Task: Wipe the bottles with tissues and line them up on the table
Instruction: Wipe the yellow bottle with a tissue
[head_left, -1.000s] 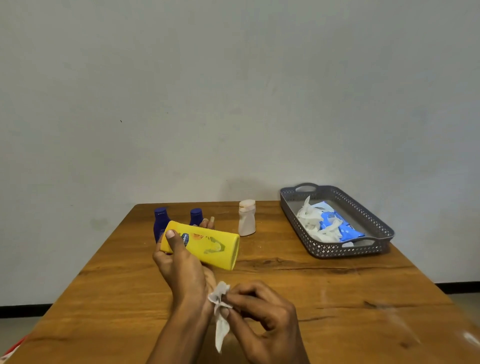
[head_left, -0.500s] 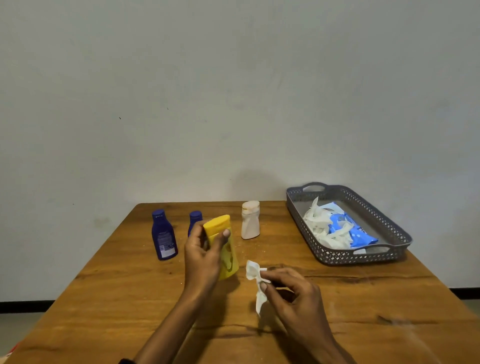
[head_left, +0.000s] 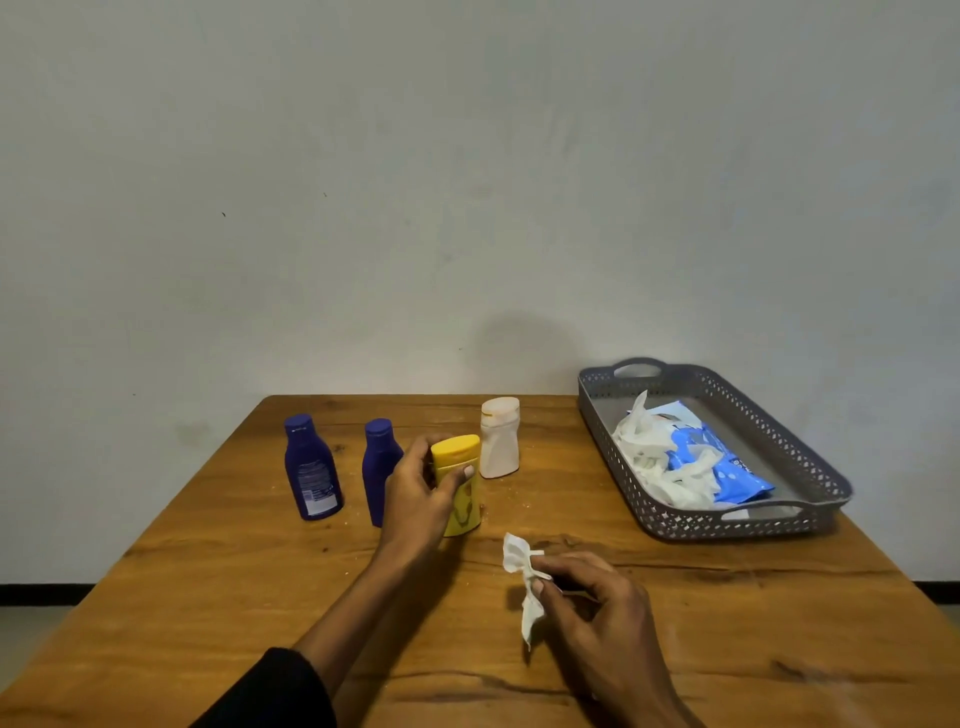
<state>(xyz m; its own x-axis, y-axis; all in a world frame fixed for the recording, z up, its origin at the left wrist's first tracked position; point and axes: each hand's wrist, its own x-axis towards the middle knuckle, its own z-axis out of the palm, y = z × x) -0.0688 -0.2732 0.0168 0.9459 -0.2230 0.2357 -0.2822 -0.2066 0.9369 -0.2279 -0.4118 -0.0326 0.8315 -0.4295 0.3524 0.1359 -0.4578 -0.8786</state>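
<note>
My left hand grips a yellow bottle, which stands upright on the wooden table with its base on or just at the surface. Left of it stand two dark blue bottles; my hand partly hides the nearer one. A white bottle stands behind and to the right of the yellow one. My right hand pinches a crumpled white tissue above the table, right of and nearer than the yellow bottle.
A grey perforated tray sits at the table's right rear, holding a blue wipes pack and several used white tissues. A plain wall rises behind the table.
The yellow bottle went from lying sideways in my left hand to upright and down among the other bottles. My right hand with the tissue moved right, away from it.
</note>
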